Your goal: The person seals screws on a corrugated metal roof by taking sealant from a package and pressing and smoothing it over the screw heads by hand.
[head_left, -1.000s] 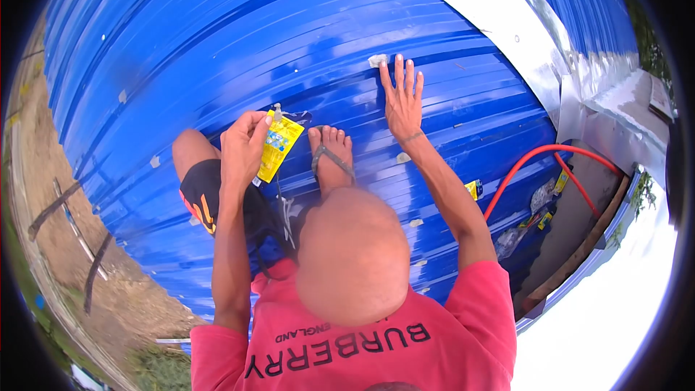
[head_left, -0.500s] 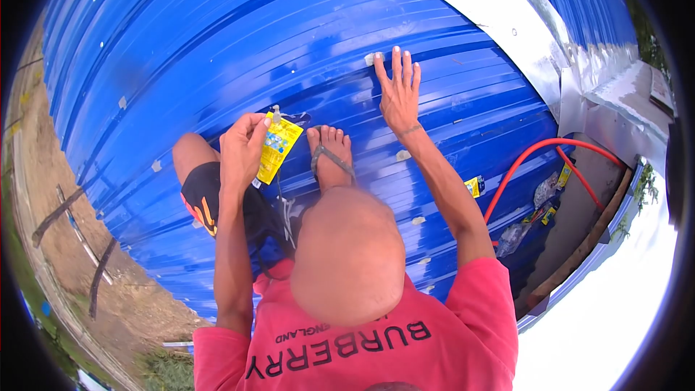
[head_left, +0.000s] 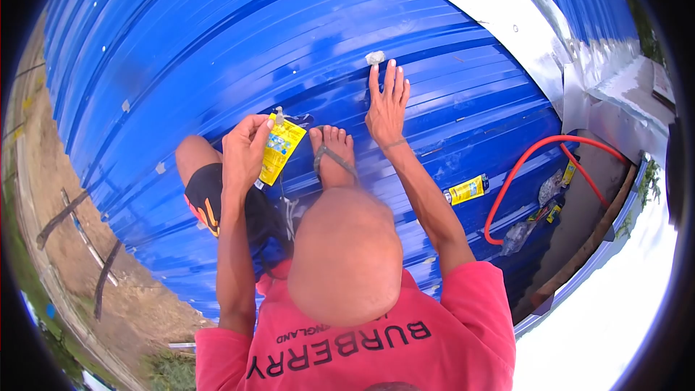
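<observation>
My left hand (head_left: 245, 146) pinches the top edge of a yellow printed packet (head_left: 284, 146), which has a small grey lump (head_left: 280, 117) at its upper corner. Off to the right, my right hand (head_left: 389, 107) is stretched out with its fingers apart. Its index fingertip touches or nearly touches a grey-white putty-like patch (head_left: 375, 58) on the blue corrugated metal roof (head_left: 239, 43). Between both hands is my sandalled foot (head_left: 334, 159), close to the held packet.
Another yellow packet (head_left: 467, 190) lies right of my right forearm. A red hose (head_left: 510, 177) curves beyond it, near crumpled wrappers (head_left: 517, 235). White metal flashing (head_left: 463, 0) borders the upper right. Ground (head_left: 145, 297) shows below the roof's left edge.
My right hand has drawn back slightly toward me, and more of the putty-like patch shows. The loose yellow packet is now fully visible beside my arm. My left hand keeps its packet.
</observation>
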The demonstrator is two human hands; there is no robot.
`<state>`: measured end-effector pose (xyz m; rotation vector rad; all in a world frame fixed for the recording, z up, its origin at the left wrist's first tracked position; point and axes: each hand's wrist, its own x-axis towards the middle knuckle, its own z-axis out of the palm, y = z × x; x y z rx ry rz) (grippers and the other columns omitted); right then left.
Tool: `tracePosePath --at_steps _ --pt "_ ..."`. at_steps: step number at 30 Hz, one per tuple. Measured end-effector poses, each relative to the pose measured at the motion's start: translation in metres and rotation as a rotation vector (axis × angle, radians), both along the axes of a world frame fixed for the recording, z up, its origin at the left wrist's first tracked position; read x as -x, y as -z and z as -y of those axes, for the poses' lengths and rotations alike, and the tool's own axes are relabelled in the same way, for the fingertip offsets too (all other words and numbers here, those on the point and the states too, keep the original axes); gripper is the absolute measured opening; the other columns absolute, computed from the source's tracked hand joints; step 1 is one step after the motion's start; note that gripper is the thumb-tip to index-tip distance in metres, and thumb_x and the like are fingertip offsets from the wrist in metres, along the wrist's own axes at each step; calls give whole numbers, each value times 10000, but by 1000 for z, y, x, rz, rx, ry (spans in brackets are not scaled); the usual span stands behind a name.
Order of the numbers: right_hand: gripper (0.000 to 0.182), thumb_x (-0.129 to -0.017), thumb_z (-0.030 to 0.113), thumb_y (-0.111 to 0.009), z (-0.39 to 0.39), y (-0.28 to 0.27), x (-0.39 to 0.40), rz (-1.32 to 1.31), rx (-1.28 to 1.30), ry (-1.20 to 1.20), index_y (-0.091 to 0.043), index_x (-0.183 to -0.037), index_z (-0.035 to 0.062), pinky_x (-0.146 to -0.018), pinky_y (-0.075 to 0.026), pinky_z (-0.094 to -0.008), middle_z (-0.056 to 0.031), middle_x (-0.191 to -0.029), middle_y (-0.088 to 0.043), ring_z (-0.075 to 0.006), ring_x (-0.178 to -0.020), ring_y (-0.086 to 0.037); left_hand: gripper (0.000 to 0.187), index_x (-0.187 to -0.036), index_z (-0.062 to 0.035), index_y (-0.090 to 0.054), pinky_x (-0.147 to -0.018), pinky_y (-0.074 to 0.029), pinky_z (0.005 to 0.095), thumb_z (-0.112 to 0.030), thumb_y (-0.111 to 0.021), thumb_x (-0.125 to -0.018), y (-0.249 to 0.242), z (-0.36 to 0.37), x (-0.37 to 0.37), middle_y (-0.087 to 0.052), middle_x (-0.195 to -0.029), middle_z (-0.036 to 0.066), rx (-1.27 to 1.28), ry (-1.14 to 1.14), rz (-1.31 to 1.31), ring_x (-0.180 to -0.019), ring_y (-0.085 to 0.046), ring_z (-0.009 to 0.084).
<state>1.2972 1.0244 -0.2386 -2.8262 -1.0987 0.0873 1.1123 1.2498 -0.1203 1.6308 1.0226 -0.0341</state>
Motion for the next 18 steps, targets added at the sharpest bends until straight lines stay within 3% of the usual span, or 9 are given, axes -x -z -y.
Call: tracePosePath --at_steps 13,18 --pt "753 -902 52 -549 17 6 -22 146 146 -26 -289 -1595 188 -1208 -168 -595 -240 -1646 -192 -449 -1500 -222 253 -1090 34 -706 -743 -511 265 -191 -648 -990 1 0 1 -738 -883 77 -3 13 -27 -805 -644 77" --pt "769 -907 67 -554 8 6 -23 121 43 -76 -263 -1605 211 -1209 -155 -600 -226 -1660 -156 -436 -1508 -208 253 -1102 26 -707 -750 -513 263 -194 -646 -992 4 1 1 -738 -887 77 11 20 -15 -811 -646 78"
